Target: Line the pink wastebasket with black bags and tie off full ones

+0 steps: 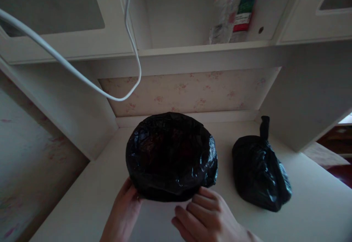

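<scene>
A round bin lined with a black plastic bag (170,154) stands on the white desk (316,205), in the middle. My left hand (125,209) grips the liner at the bin's near left rim. The fingertips of my right hand (205,216) touch the liner's folded edge at the near right rim. A tied, filled black bag (260,172) lies on the desk to the right of the bin, its knot pointing up and back.
A white cable (82,77) loops down in front of the upper cabinets at the left. Bottles (231,11) stand on the shelf above. Cabinet side panels close in the desk at left and right; floral wallpaper backs it.
</scene>
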Action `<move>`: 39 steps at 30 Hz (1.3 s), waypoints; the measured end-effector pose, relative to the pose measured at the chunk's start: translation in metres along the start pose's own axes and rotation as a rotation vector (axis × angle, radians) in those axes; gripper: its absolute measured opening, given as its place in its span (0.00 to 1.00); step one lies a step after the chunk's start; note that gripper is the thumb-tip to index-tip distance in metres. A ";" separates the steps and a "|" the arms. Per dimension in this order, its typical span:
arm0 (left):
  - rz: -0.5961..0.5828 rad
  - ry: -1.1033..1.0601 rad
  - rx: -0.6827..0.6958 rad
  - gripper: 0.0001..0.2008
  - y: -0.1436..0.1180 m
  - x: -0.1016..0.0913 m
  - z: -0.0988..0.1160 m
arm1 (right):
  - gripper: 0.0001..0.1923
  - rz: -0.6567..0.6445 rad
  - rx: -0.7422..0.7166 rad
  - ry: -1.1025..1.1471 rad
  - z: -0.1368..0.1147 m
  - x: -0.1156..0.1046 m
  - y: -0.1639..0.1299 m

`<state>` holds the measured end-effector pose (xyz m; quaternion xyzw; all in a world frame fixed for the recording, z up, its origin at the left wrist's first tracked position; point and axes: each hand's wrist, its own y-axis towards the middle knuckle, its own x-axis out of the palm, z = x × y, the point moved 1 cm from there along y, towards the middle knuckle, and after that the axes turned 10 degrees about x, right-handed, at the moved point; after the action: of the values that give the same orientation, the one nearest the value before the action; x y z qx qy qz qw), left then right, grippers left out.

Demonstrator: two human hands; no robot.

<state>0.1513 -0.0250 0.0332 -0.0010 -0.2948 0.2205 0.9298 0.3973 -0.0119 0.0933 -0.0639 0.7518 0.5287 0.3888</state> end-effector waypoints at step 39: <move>0.144 0.784 1.013 0.11 -0.009 -0.041 0.039 | 0.12 -0.901 0.279 -0.166 -0.017 -0.016 0.110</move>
<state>0.1035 -0.0552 0.0438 0.3376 0.2082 0.3775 0.8368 0.3439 0.0162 0.1882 -0.2882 0.6794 0.2051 0.6429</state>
